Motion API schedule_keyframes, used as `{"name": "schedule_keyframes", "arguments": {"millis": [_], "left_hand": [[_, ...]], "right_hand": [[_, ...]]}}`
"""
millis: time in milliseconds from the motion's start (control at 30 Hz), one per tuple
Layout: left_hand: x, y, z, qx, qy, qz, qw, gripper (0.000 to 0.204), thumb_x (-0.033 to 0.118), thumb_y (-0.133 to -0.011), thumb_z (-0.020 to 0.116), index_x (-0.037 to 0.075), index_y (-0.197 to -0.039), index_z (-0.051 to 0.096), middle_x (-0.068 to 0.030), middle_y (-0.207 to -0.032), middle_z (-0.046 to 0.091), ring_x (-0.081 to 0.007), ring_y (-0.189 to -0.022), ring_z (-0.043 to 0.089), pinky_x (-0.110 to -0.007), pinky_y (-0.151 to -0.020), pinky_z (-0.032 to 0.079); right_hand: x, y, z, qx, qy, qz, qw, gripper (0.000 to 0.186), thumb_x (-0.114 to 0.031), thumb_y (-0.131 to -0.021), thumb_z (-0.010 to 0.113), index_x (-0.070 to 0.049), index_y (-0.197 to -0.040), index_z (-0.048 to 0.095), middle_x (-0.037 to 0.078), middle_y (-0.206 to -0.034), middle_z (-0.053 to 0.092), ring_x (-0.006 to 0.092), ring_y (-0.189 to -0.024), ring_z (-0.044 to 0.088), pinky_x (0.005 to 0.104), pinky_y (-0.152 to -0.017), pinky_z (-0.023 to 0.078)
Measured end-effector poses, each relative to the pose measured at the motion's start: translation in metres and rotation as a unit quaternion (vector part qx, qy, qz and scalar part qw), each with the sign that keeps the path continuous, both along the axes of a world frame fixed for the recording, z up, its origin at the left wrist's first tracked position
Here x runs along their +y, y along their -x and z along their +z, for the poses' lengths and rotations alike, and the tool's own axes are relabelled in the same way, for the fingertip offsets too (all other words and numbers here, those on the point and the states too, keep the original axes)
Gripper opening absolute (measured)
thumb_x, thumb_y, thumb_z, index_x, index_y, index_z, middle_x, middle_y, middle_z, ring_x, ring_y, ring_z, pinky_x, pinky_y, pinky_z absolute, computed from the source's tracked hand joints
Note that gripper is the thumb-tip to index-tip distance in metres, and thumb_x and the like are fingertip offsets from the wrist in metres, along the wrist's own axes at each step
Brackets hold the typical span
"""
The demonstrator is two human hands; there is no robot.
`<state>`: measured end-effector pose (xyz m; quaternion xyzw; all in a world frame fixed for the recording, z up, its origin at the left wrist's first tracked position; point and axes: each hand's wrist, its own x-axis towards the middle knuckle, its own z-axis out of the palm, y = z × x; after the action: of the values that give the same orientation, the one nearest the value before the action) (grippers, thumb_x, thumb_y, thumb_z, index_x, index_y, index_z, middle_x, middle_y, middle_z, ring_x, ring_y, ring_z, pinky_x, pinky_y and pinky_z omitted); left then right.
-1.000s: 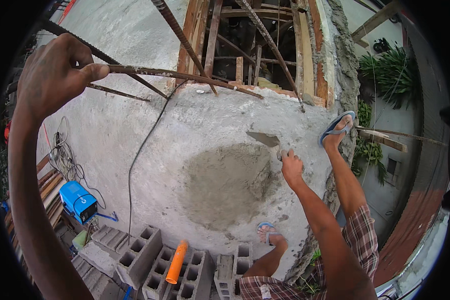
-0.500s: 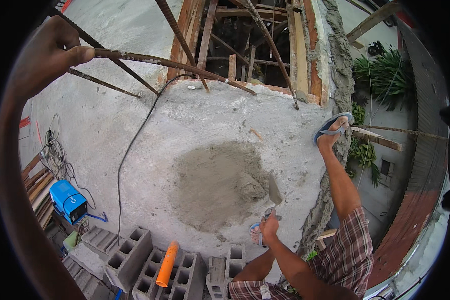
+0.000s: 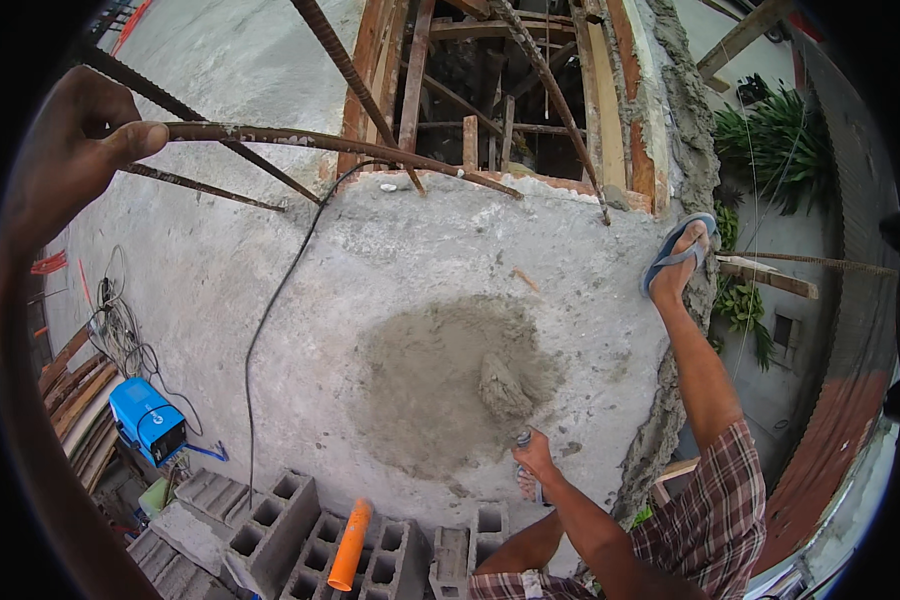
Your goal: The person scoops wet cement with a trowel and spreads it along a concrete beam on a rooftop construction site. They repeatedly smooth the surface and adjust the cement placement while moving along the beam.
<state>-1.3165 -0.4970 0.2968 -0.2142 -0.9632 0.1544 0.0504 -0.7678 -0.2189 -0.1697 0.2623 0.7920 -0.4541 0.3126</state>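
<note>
My left hand (image 3: 90, 150), raised at the upper left, grips a rusty steel reinforcing bar (image 3: 280, 136) that slants down to the slab. Low on the right side, my right hand (image 3: 536, 456) is closed around the handle of a trowel (image 3: 523, 438). The trowel's blade is hidden at the near edge of a lump of wet mortar (image 3: 503, 388); whether the lump rests on it I cannot tell. Around that lump spreads a round patch of wet grey mortar (image 3: 410, 390) on the concrete slab (image 3: 300, 390).
Beyond the slab edge at right is a drop with plants (image 3: 770, 150). Upright bars (image 3: 355, 80) flank a timber-framed opening (image 3: 470, 140). A black cable (image 3: 260, 340) crosses the slab. Hollow blocks (image 3: 270, 515), an orange pipe (image 3: 350, 545) and a blue machine (image 3: 148, 420) sit nearby.
The trowel has swung left to the mortar lump, and its blade has gone out of sight. The lump stands taller. My left hand still grips the bar, and the view has shifted slightly.
</note>
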Motion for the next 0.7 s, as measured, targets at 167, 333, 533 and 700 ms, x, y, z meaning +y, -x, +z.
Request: {"name": "schedule_keyframes", "arguments": {"millis": [167, 333, 533, 700], "left_hand": [[0.016, -0.004, 0.012, 0.011, 0.068, 0.037, 0.997, 0.053, 0.054, -0.065, 0.081, 0.004, -0.075, 0.066, -0.0056, -0.072, 0.067, -0.019, -0.066, 0.064, -0.033, -0.065, 0.049], [0.039, -0.008, 0.034, -0.088, 0.061, 0.103, 0.989, 0.032, 0.042, -0.068, 0.08, 0.01, -0.072, 0.074, -0.0077, -0.058, 0.064, -0.0233, -0.059, 0.063, -0.036, -0.062, 0.047], [0.054, -0.002, 0.053, -0.148, 0.052, 0.164, 0.974, 0.024, 0.038, -0.072, 0.076, 0.014, -0.076, 0.076, -0.013, -0.061, 0.065, -0.0299, -0.061, 0.065, -0.039, -0.06, 0.049], [0.058, 0.0, 0.058, -0.153, 0.078, 0.175, 0.969, 0.029, 0.042, -0.072, 0.074, 0.015, -0.079, 0.075, -0.0123, -0.064, 0.066, -0.0316, -0.061, 0.066, -0.041, -0.057, 0.048]], "right_hand": [[-0.045, 0.085, -0.015, 0.056, 0.096, 0.041, 0.993, 0.031, -0.014, -0.069, 0.069, 0.003, -0.092, 0.06, 0.014, -0.066, 0.061, 0.0226, -0.062, 0.059, 0.0369, -0.061, 0.05], [-0.041, 0.141, 0.065, 0.067, 0.119, 0.035, 0.99, 0.037, -0.019, -0.07, 0.072, 0.004, -0.097, 0.061, 0.013, -0.066, 0.061, 0.0217, -0.062, 0.059, 0.0362, -0.061, 0.05], [0.032, 0.182, 0.184, -0.009, 0.157, 0.068, 0.985, 0.034, -0.02, -0.069, 0.072, 0.002, -0.092, 0.06, 0.018, -0.08, 0.064, 0.0274, -0.071, 0.061, 0.0398, -0.069, 0.049], [0.134, 0.252, 0.312, 0.049, 0.171, 0.042, 0.983, 0.034, -0.021, -0.069, 0.072, 0.002, -0.091, 0.06, 0.017, -0.078, 0.064, 0.0268, -0.07, 0.06, 0.04, -0.07, 0.049]]}}
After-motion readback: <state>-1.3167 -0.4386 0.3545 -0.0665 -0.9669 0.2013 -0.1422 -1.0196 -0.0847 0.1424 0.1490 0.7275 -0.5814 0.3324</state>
